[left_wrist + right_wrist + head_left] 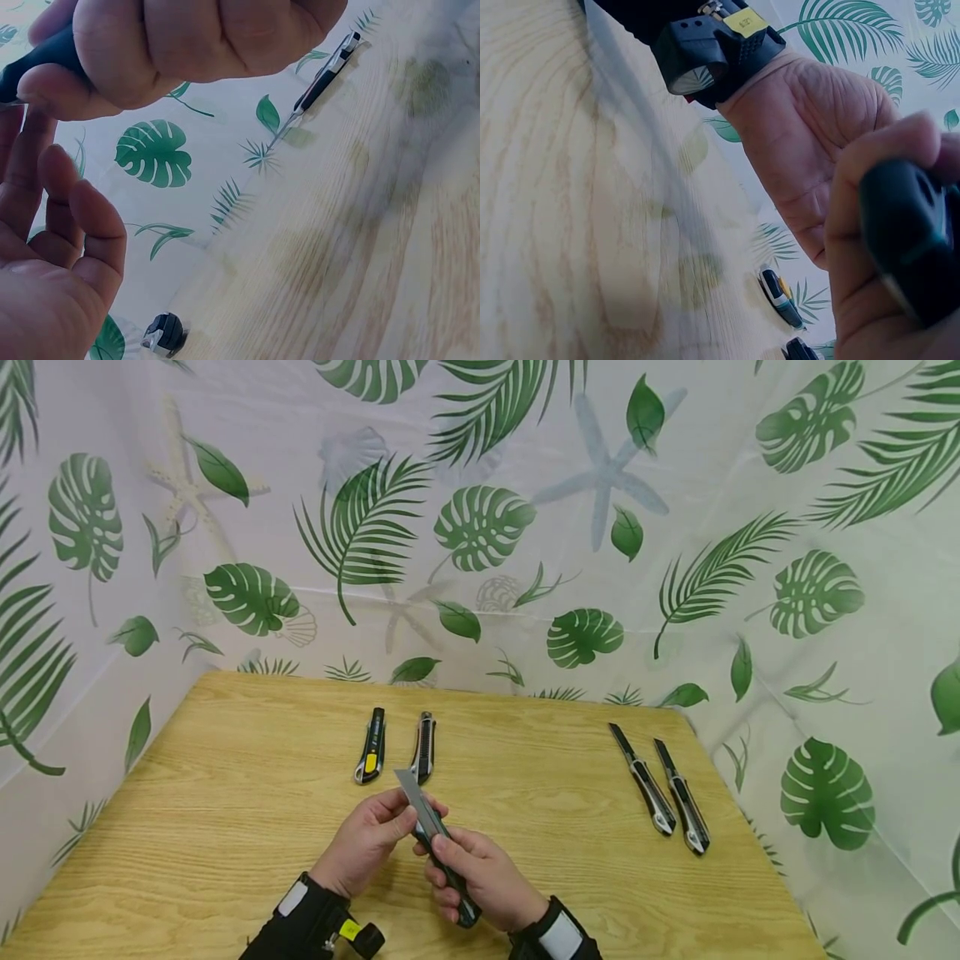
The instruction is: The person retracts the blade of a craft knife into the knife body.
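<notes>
Both hands hold one dark-handled utility knife over the near middle of the table, its broad silver blade extended and angled up to the left. My right hand grips the handle, with the thumb along its upper face. At the front of the handle, near the base of the blade, my left hand pinches the knife with thumb and fingers. In the left wrist view the other left fingers curl loosely below the knife. The right wrist view shows the dark butt of the handle poking out of the right fist.
Beyond the hands lie a black utility knife with a yellow slider and a silver-and-black one. Two more utility knives, and its neighbour, lie at the right with blades out. A leaf-printed sheet hangs behind the wooden table.
</notes>
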A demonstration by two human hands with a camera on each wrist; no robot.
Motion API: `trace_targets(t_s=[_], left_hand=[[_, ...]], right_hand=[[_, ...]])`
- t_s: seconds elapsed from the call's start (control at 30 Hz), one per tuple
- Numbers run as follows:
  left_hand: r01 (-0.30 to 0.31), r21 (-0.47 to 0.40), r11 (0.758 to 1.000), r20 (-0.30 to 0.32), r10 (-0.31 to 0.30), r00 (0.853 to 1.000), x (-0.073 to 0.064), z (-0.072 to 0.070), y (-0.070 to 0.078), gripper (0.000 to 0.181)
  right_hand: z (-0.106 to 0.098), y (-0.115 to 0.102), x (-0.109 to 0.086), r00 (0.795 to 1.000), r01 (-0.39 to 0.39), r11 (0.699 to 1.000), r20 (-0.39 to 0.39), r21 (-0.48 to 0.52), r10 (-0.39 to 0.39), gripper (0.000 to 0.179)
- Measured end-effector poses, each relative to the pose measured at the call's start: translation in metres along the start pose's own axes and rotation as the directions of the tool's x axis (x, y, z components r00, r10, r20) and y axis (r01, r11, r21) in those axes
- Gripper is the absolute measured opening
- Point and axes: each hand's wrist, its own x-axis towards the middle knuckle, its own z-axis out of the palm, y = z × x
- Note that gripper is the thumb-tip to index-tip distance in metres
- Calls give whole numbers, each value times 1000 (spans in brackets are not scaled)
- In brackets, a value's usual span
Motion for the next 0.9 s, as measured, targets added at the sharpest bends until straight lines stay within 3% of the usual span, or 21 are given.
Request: trace_targets(t_s=[0.27,0.5,0.9], left_hand=[[8,-11,1000,-8,-8,1000,0,-2,1,28],[11,-40,999,-5,-12,1000,1,-2,1,28],[-8,-48,999,16,8,1000,-2,-1,3,28]], right_hand=[[-3,3,0,991,36,996,127,78,-45,36],[-4,4,1,966,82,984,232,157,-117,32],[-4,4,-2,947,23,968,303,251,-102,36]])
